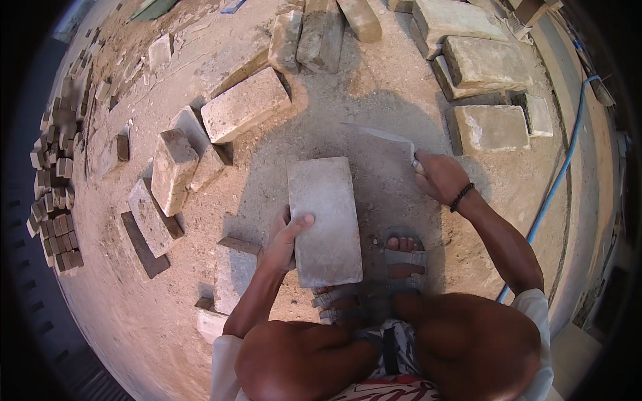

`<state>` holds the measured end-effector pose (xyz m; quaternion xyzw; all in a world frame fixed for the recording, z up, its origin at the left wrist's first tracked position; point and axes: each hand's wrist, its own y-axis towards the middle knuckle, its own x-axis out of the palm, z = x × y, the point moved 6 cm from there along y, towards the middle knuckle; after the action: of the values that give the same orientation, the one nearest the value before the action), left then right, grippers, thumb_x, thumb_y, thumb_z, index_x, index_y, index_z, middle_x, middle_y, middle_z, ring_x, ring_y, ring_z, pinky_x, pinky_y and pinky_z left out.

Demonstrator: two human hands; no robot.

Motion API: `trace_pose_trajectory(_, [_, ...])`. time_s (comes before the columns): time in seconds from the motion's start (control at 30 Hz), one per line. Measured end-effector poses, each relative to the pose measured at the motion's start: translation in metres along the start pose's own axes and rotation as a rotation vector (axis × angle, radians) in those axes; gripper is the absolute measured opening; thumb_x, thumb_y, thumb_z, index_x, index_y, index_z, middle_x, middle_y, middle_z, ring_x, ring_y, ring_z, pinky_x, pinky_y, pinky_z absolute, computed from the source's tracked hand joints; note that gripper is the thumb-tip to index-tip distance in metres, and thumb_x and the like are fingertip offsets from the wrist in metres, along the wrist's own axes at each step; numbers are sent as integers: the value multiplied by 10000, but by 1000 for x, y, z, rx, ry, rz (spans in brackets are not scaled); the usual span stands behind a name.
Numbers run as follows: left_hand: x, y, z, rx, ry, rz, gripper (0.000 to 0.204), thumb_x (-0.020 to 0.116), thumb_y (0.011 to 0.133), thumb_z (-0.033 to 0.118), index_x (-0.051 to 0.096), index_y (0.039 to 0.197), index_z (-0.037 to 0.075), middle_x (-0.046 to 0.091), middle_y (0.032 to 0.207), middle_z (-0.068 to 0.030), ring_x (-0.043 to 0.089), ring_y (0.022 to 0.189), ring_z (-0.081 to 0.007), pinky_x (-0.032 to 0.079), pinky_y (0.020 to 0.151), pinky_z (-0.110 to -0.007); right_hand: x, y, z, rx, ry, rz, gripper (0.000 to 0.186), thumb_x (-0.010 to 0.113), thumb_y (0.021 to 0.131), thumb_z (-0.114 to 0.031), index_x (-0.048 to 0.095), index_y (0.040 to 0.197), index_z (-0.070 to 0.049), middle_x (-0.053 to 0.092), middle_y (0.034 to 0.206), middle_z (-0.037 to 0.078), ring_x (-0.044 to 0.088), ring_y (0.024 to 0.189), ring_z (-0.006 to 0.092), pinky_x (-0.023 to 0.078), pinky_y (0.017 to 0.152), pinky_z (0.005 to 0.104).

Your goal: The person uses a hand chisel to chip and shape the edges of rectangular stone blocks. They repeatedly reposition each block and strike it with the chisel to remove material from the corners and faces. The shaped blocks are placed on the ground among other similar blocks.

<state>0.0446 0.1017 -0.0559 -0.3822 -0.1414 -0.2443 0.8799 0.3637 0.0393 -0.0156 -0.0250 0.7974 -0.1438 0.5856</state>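
Note:
My left hand (284,237) grips the left side of a grey concrete block (328,224), thumb on its broad upper face and the other fingers mostly hidden beneath. The block is in front of my sandalled feet, its long side pointing away from me. My right hand (443,177), with a dark bead bracelet at the wrist, is closed round the handle of a trowel (384,137). The trowel's thin blade reaches left from my fist, just beyond the block's far right corner and apart from it. Shadow makes the blade's outline hard to follow.
Loose blocks lie on the sandy ground to the left (174,170), among them a pale block (246,105). More blocks (487,63) are stacked at the far right. A blue hose (558,180) runs along the right side. Small bricks (60,234) are piled at the far left.

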Motion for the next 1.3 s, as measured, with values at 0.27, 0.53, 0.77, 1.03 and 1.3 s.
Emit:
trace_pose_trajectory(0.27, [109,33,46,133,668,-306,817,869,710,331,445,1254,-107,608,1123,-200,626,1012,-240,504,892,-370,-81,-127,69,289,432,511,200,674,876,-166,601,983,-14,596,704,151,636,646,244,503,637,346])
trace_pose_trajectory(0.53, [334,116,81,507,1110,-756,781,845,722,350,497,1271,-83,612,1132,-227,601,1085,-273,472,893,-378,-62,-233,128,660,681,890,188,683,889,-163,594,960,-13,561,701,8,528,558,79,433,499,253])
trace_pose_trajectory(0.77, [389,110,78,1181,1329,-603,652,787,793,242,508,1274,-98,513,1173,-270,534,1058,-364,444,918,-502,-38,-235,129,634,907,960,141,640,933,-125,555,976,-22,504,680,-2,475,510,78,386,462,240])
trace_pose_trajectory(1.03, [136,98,115,1147,1506,-50,688,751,832,232,441,1412,29,459,1253,-204,436,1182,-362,384,1004,-495,-30,-165,79,343,693,624,142,644,886,-97,566,969,-12,536,688,20,502,567,107,399,524,262])
trace_pose_trajectory(1.3, [-157,12,251,447,1751,787,1208,917,630,302,186,1579,151,215,1562,-289,182,1450,-512,229,1197,-549,-22,-97,37,84,509,315,115,664,823,-65,595,895,-6,566,681,92,551,594,182,441,572,320])
